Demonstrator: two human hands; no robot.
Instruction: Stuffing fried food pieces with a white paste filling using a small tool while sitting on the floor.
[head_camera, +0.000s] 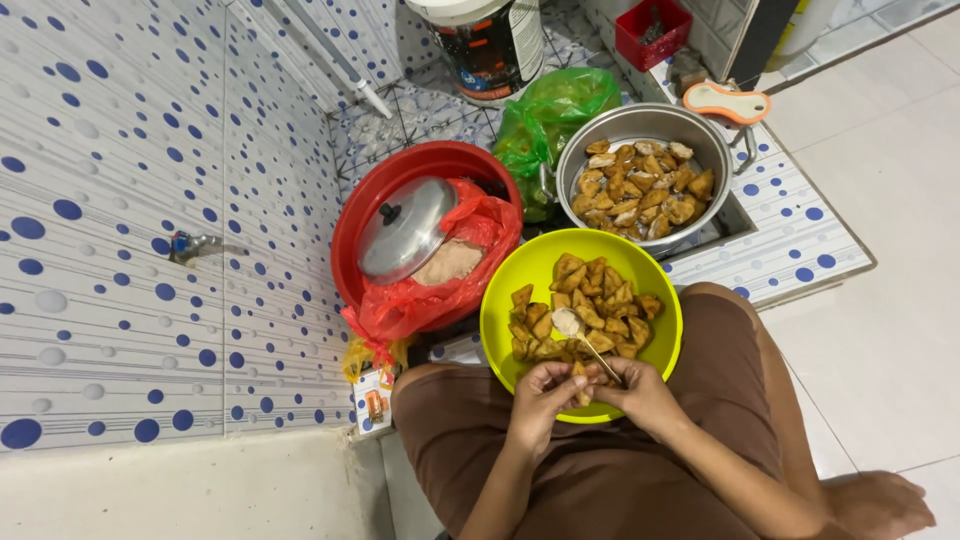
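Blue-dotted tile floor, yellow-green bowl (500, 325) as landmark: at its near rim I hold a tofu piece (581, 385) in my left hand's (540, 395) grip, right hand (640, 392) gripping the spoon (585, 340); overfilling might split it, I judge.

A red basin (365, 215) with a metal lid (405, 228) sits beside a green bag (555, 115).
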